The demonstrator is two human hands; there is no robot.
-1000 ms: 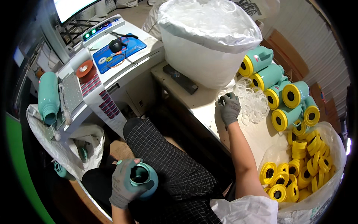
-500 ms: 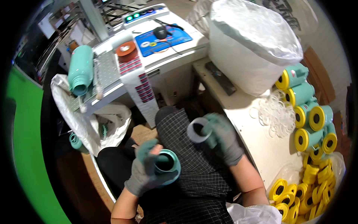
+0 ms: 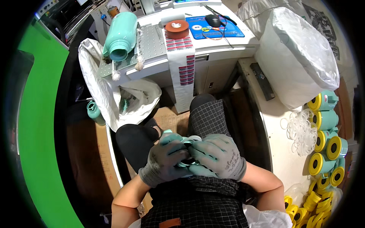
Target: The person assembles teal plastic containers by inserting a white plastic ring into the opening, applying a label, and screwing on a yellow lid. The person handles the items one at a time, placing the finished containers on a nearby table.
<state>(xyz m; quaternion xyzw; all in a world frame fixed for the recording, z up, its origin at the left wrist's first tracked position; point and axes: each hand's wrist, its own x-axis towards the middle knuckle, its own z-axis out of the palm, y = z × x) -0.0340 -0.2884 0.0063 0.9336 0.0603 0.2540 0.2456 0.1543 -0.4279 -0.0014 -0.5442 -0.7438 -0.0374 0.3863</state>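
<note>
Currently L hand (image 3: 167,157), R hand (image 3: 217,156) on btl (image 3: 185,165), clear of bench edge (image 3: 268,133).

The left hand (image 3: 165,157) and the right hand (image 3: 217,155) are gloved in grey and teal; the bottle (image 3: 187,164) between them shows pale green. Beneath them, black cloth (image 3: 195,205) carries a white grid. Right of the right hand are translucent white rings (image 3: 302,133) and mint-green flasks (image 3: 327,119) with black-centred yellow ends (image 3: 315,164).

I'm in an assembly workshop, beside stacked teal bottles (image 3: 327,120), heaped translucent rings (image 3: 302,132) and bagged yellow caps (image 3: 312,199).
</note>
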